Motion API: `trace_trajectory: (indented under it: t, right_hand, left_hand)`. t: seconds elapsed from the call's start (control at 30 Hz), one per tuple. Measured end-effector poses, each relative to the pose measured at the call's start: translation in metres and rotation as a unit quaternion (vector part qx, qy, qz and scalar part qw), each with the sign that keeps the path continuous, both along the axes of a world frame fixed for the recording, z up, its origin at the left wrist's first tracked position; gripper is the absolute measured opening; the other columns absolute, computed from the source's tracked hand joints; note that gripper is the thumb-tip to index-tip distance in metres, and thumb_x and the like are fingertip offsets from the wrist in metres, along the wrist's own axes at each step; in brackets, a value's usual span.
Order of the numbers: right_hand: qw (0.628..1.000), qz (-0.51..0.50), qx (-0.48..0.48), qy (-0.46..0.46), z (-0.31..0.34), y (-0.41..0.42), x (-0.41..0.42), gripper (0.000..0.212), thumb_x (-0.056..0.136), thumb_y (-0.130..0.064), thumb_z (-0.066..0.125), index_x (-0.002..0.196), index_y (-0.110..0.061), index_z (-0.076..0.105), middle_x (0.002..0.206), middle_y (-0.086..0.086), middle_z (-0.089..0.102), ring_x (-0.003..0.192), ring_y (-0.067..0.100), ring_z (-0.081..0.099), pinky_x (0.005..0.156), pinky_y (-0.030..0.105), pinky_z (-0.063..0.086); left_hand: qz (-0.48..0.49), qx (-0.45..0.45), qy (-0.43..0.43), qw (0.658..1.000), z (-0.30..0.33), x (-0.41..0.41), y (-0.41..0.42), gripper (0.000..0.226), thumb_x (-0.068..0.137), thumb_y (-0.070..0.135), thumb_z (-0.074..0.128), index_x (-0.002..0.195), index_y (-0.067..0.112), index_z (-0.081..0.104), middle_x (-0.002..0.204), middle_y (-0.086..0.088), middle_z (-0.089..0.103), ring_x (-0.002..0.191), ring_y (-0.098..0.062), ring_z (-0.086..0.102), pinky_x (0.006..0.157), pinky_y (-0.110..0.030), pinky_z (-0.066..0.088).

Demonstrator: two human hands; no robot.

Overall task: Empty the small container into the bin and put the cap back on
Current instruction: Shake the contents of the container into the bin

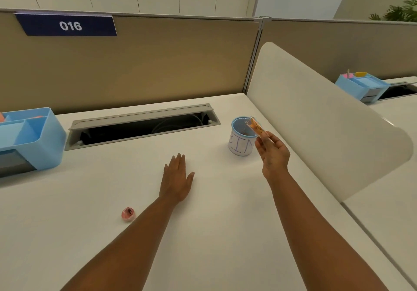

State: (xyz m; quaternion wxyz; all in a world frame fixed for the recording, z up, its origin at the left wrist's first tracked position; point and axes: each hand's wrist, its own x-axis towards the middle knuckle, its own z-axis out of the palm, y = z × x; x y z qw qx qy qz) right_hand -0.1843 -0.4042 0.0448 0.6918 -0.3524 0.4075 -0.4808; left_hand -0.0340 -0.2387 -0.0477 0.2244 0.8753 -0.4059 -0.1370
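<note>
A light blue cup-shaped bin [239, 141] with a white paper label reading "BIN" stands on the white desk [112, 241] at the right. My right hand [273, 153] holds a small clear container [256, 126] with orange bits inside, tilted over the bin's right rim with its upper end over the opening. A small pink cap [128, 213] lies on the desk at the near left, apart from both hands. My left hand [177, 179] rests flat on the desk, fingers spread, holding nothing.
An open grey cable tray [144, 124] runs along the back of the desk. A blue desk organiser [33, 137] sits at the far left. A white curved divider [320, 119] rises just right of the bin. Tan partition walls stand behind.
</note>
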Motion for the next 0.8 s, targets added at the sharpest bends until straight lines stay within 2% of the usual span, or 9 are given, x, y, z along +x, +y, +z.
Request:
trace_trajectory:
  t: [0.1,0.2,0.33,0.4,0.47,0.53,0.57,0.7,0.8]
  right_hand:
    - [0.998,-0.017,-0.032,0.048,-0.004,-0.019,0.007,0.013,0.081,-0.003,0.064,0.093,-0.006,0.062,0.089,0.010,0.062,0.076,0.018,0.062,0.062,0.018,0.058]
    - [0.990,-0.037,-0.062,0.124,-0.009,-0.029,0.013,0.026,0.079,-0.003,0.066,0.105,-0.002,0.061,0.097,0.012,0.062,0.088,0.025,0.062,0.079,0.035,0.057]
    - [0.964,-0.058,-0.134,0.222,-0.011,-0.039,0.021,0.039,0.075,-0.006,0.071,0.111,-0.006,0.057,0.098,0.012,0.064,0.086,0.023,0.063,0.083,0.040,0.056]
    - [0.945,-0.061,-0.191,0.257,-0.012,-0.043,0.023,0.042,0.073,-0.006,0.072,0.110,-0.006,0.054,0.102,0.017,0.067,0.085,0.025,0.064,0.079,0.030,0.056]
    - [0.927,-0.054,-0.245,0.280,-0.011,-0.046,0.024,0.040,0.073,-0.005,0.072,0.107,-0.004,0.053,0.101,0.017,0.066,0.080,0.023,0.063,0.064,0.007,0.049]
    - [0.908,-0.040,-0.287,0.302,-0.008,-0.047,0.025,0.033,0.073,-0.005,0.071,0.101,-0.003,0.055,0.096,0.012,0.064,0.076,0.019,0.061,0.056,0.002,0.043]
    - [0.899,-0.031,-0.304,0.312,-0.007,-0.048,0.026,0.029,0.073,-0.005,0.071,0.098,-0.004,0.057,0.095,0.011,0.064,0.076,0.018,0.061,0.057,0.004,0.044]
    - [0.879,-0.002,-0.335,0.340,-0.005,-0.048,0.028,0.019,0.073,-0.007,0.069,0.091,-0.007,0.063,0.096,0.012,0.068,0.079,0.017,0.061,0.072,0.031,0.052]
    - [0.869,0.003,-0.351,0.348,-0.005,-0.047,0.027,0.018,0.075,-0.007,0.067,0.092,-0.008,0.063,0.099,0.014,0.069,0.082,0.020,0.063,0.069,0.028,0.050]
  left_hand:
    - [0.008,0.034,-0.019,0.999,-0.010,-0.003,-0.009,0.061,0.095,0.036,0.027,0.143,0.007,0.001,0.158,-0.009,-0.002,0.145,-0.021,-0.006,0.120,-0.039,-0.005]
    - [0.033,0.041,-0.063,0.997,-0.019,-0.007,-0.012,0.063,0.095,0.043,0.020,0.143,0.009,-0.001,0.158,-0.007,-0.002,0.145,-0.019,-0.006,0.120,-0.039,-0.006]
    - [0.044,0.029,-0.091,0.994,-0.024,-0.010,-0.012,0.079,0.078,0.056,-0.004,0.144,0.011,0.000,0.158,-0.004,0.000,0.145,-0.017,-0.004,0.120,-0.037,-0.007]
    - [0.046,0.025,-0.092,0.994,-0.025,-0.009,-0.011,0.085,0.072,0.057,-0.009,0.144,0.012,0.000,0.158,-0.003,0.000,0.145,-0.016,-0.005,0.120,-0.037,-0.007]
    - [0.049,0.022,-0.091,0.994,-0.025,-0.011,-0.012,0.084,0.073,0.056,-0.008,0.144,0.012,0.001,0.158,-0.003,0.000,0.145,-0.015,-0.005,0.120,-0.037,-0.006]
    - [0.051,0.025,-0.091,0.994,-0.024,-0.011,-0.012,0.080,0.076,0.054,-0.005,0.144,0.012,0.001,0.158,-0.003,0.000,0.145,-0.015,-0.005,0.121,-0.037,-0.006]
    - [0.052,0.025,-0.090,0.994,-0.024,-0.011,-0.012,0.079,0.077,0.054,-0.004,0.144,0.012,0.001,0.158,-0.003,0.000,0.145,-0.015,-0.005,0.120,-0.037,-0.006]
    - [0.054,0.024,-0.091,0.994,-0.023,-0.011,-0.013,0.075,0.081,0.052,0.000,0.144,0.012,0.003,0.158,-0.003,0.002,0.145,-0.015,-0.004,0.120,-0.037,-0.007]
    - [0.054,0.023,-0.100,0.993,-0.023,-0.011,-0.013,0.085,0.072,0.055,-0.009,0.144,0.012,0.003,0.158,-0.003,0.003,0.145,-0.015,-0.003,0.120,-0.037,-0.006]
